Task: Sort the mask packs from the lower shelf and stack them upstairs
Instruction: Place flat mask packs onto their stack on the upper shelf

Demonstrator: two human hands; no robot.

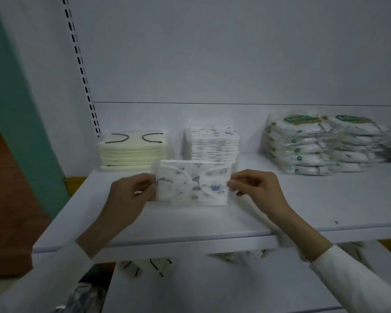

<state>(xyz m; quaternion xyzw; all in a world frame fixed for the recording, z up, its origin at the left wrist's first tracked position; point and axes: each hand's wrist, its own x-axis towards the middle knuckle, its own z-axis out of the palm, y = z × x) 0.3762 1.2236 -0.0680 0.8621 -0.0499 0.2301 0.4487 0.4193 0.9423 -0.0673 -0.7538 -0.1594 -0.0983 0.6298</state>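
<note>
Your left hand and right hand each pinch one short end of the printed mask pack and hold it upright over the upper shelf. Whether its lower edge touches the shelf cannot be told. The pack's long axis runs hand to hand. The matching printed stack lies directly beyond the pack — slightly nearer your right hand. The cream stack lies beyond your left. The likely next move is forward and up — keep the long axis parallel to the stack front.
</note>
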